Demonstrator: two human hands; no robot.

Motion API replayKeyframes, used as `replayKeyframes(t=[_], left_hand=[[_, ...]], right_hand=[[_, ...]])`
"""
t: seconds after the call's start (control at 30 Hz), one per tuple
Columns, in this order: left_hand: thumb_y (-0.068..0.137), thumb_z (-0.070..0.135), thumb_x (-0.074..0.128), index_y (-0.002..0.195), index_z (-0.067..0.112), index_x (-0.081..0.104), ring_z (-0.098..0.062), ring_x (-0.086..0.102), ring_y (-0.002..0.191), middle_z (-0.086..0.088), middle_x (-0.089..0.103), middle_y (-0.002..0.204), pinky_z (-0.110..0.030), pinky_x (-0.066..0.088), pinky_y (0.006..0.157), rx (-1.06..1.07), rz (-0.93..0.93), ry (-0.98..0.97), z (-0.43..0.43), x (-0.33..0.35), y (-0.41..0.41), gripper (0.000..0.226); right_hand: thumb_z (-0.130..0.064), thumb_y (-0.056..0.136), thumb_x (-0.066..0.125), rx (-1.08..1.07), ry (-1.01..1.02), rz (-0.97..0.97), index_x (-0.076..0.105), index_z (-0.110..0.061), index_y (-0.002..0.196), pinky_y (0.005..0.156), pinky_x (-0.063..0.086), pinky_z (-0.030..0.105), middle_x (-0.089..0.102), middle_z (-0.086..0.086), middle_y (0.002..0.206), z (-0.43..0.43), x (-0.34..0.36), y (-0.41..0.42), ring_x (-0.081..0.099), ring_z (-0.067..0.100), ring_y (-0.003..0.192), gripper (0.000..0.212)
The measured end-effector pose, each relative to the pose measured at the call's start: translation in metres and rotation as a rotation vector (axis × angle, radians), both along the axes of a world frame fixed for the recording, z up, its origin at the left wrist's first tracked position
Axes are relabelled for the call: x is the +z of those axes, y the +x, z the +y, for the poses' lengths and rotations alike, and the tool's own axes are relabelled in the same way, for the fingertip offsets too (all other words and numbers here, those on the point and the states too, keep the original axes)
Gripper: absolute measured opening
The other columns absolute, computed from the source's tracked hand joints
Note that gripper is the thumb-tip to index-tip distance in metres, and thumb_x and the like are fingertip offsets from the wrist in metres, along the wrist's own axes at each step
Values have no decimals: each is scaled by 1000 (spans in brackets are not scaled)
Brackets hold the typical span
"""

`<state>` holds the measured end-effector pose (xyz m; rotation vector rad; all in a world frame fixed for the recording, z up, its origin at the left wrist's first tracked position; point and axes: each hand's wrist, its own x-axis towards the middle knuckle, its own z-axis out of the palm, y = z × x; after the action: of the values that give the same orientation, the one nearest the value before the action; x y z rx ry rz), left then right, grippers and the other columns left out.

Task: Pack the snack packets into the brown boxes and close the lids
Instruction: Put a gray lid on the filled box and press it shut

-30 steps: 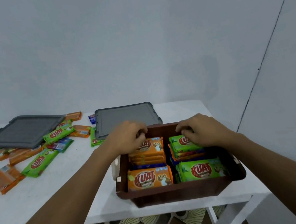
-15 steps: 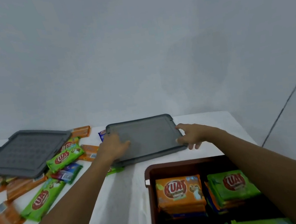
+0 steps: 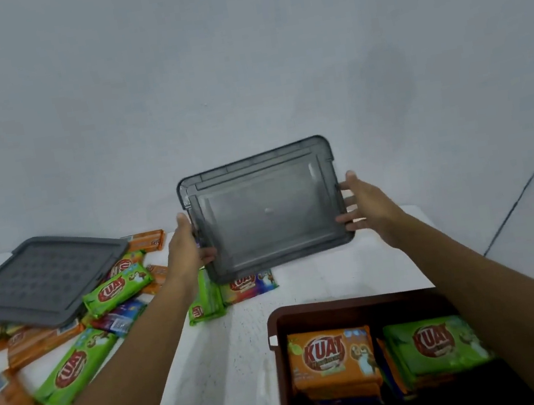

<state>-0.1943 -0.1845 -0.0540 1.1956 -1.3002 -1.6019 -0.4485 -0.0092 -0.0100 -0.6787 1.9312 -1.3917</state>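
A grey translucent lid [image 3: 265,209] is lifted off the table and tilted toward me, above and behind the brown box [image 3: 273,326]. My left hand [image 3: 186,249] grips its left edge, thumb in front. My right hand [image 3: 368,206] holds its right edge with the fingers spread along the rim. The box sits at the lower right, filled with stacks of orange packets [image 3: 332,360] and green packets [image 3: 434,345]; its near part is out of frame.
A second grey lid [image 3: 38,278] lies at the left of the white table [image 3: 226,354]. Several loose orange, green and blue packets [image 3: 72,368] are scattered around it and under the lifted lid. The table's right edge runs past the box.
Both hands left the packets in the box, reached to the grey lid lying on the table, took it by its sides and raised it, tilted, off the table.
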Motion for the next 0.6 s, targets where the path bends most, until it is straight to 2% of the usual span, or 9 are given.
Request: replayKeyframes(t=[0.07, 0.13, 0.17, 0.23, 0.27, 0.33, 0.43, 0.5, 0.6], left_hand=[[96, 66, 21, 115, 10, 59, -28, 66, 85, -10, 66, 107, -39, 53, 83, -17, 153, 65, 16, 8, 2, 70], [96, 63, 29, 114, 6, 57, -32, 68, 93, -14, 66, 107, -41, 53, 85, -58, 261, 123, 34, 14, 10, 66], [99, 54, 37, 113, 5, 58, -32, 68, 96, -14, 66, 106, -41, 54, 84, -91, 293, 125, 40, 18, 14, 55], [98, 25, 53, 92, 4, 61, -27, 66, 88, -10, 65, 90, -32, 57, 70, -157, 351, 69, 65, 27, 19, 23], [95, 12, 55, 82, 6, 58, -23, 62, 79, -8, 62, 81, -25, 55, 60, -172, 360, 30, 78, 34, 20, 15], [90, 1, 57, 82, 11, 58, -18, 59, 72, -7, 61, 82, -21, 51, 50, -206, 339, -58, 111, 44, 23, 13], [87, -2, 59, 107, 16, 60, -18, 61, 83, -5, 62, 101, -29, 53, 62, -267, 235, -133, 143, 44, 31, 27], [85, -2, 58, 119, 16, 58, -18, 59, 89, -3, 60, 103, -29, 50, 71, -293, 135, -204, 163, 34, 37, 39], [78, 11, 60, 123, 28, 59, -20, 57, 97, 0, 56, 103, -30, 48, 78, -367, 1, -275, 191, 18, 50, 48]], right_hand=[[-63, 96, 26, -100, -104, -87, 56, -11, 125, 81, 55, 39, 61, 15, 124, 23, 6, -1, 68, 29, 95, 67], [-61, 96, 31, -178, -196, -221, 57, -5, 114, 86, 55, 42, 65, 15, 113, 55, 10, 1, 68, 31, 96, 65], [-59, 97, 36, -202, -245, -283, 57, -4, 110, 86, 55, 42, 65, 15, 109, 69, 13, 1, 68, 31, 96, 61], [-51, 95, 50, -225, -299, -314, 60, -6, 100, 81, 54, 40, 66, 11, 103, 103, 19, 5, 67, 29, 90, 46], [-44, 93, 58, -221, -286, -265, 62, -9, 95, 75, 53, 37, 66, 9, 101, 115, 21, 8, 65, 26, 85, 35], [-25, 88, 68, -199, -234, -106, 64, -13, 99, 64, 51, 30, 66, 8, 100, 147, 23, 16, 62, 21, 79, 17], [-6, 85, 67, -204, -144, 130, 60, -14, 118, 61, 49, 25, 66, 6, 102, 184, 16, 26, 63, 16, 80, 34], [-6, 84, 68, -209, -93, 225, 57, -17, 125, 69, 52, 28, 64, 4, 107, 209, 7, 34, 63, 18, 89, 44], [-13, 84, 68, -215, -18, 349, 58, -21, 126, 77, 50, 32, 62, -2, 106, 239, -10, 46, 61, 18, 95, 44]])
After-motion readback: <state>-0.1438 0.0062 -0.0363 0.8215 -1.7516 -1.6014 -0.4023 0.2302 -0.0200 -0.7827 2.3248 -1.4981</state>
